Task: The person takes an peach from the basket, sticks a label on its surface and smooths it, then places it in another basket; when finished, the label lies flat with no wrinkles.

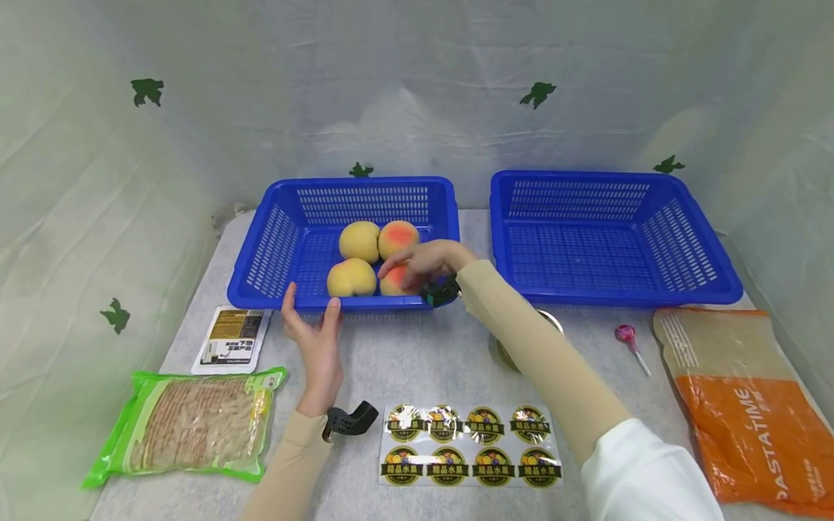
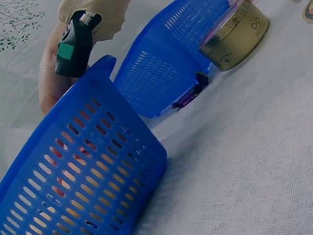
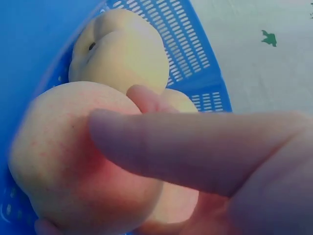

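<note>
In the left blue basket [image 1: 274,246] lie three yellow peaches, one of them [image 1: 352,278] at the front, beside a red-blushed peach [image 3: 73,147] at the front right. My right hand [image 1: 433,259] reaches over the front rim and holds that blushed peach, thumb laid across its side and fingertips around it. With thumb and fingers spread and straight, my left hand [image 1: 316,347] touches the front rim of the same basket. Its fingers do not show in the left wrist view, where the perforated basket wall [image 2: 98,161] fills the lower left.
A second blue basket [image 1: 586,293] stands at the right. Before it are a gold tin [image 2: 239,36], partly behind my right forearm, and a lollipop [image 1: 625,334]. An orange pasta bag [image 1: 749,412], a sticker sheet [image 1: 469,459], a green-edged packet [image 1: 195,423] and a white pouch [image 1: 231,340] lie around.
</note>
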The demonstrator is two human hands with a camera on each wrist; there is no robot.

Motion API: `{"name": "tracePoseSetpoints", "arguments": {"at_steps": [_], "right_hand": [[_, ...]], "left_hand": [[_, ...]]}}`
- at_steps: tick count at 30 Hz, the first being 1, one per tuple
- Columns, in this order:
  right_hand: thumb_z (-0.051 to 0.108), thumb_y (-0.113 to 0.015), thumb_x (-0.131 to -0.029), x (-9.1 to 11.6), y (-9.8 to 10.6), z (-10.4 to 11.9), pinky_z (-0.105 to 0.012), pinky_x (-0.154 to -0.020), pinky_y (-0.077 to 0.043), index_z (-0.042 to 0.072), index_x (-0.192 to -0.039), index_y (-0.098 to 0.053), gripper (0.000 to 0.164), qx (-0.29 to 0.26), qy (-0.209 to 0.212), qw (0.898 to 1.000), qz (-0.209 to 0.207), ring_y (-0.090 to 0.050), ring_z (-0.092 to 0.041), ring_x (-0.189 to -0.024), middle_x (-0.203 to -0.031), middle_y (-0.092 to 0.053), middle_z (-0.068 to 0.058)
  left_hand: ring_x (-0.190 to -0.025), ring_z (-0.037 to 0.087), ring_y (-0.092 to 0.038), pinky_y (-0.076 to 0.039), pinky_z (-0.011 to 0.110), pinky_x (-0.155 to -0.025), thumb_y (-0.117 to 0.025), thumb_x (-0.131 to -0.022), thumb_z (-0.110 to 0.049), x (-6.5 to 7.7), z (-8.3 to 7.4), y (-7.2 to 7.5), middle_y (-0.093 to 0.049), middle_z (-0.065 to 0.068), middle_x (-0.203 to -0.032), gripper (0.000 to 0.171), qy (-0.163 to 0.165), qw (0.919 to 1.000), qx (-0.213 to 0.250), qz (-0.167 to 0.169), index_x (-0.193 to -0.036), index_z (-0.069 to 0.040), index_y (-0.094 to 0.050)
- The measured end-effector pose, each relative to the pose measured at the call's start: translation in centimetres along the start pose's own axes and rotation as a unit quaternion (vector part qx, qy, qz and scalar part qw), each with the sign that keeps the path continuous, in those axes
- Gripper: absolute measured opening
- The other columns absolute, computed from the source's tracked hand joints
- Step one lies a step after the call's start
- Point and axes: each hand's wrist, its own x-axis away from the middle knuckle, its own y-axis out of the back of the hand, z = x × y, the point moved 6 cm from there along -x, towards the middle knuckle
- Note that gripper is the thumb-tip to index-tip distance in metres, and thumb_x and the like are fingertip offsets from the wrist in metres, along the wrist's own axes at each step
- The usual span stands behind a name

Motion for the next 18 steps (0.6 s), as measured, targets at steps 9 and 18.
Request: {"name": "tracePoseSetpoints", "arguments": {"at_steps": [9, 18], "right_hand": [[-0.002, -0.051, -0.087, 0.7, 0.9, 0.3, -0.03, -0.063, -0.047, 0.019, -0.124, -0.052, 0.043, -0.059, 0.045, 0.997, -0.026, -0.047, -0.016, -0.064, -0.107, -0.043, -0.001], [0.004, -0.054, -0.089, 4.2, 2.3, 1.3, -0.047, -0.086, -0.044, 0.019, -0.133, -0.041, 0.048, -0.14, 0.142, 0.98, -0.012, -0.054, -0.032, -0.1, -0.127, -0.039, -0.014]], "left_hand": [[-0.111, 0.035, -0.038, -0.04, 0.039, -0.092, -0.06, -0.086, -0.01, 0.3, -0.3, -0.1, 0.0, 0.011, -0.136, 0.067, 0.0, 1.0, 0.004, -0.003, -0.14, -0.026, -0.022], [-0.11, 0.033, -0.039, -0.041, 0.035, -0.09, -0.06, -0.087, -0.012, 0.4, -0.6, -0.3, 0.0, 0.014, -0.137, 0.066, -0.008, 0.9999, -0.01, -0.002, -0.14, -0.024, -0.022]]}}
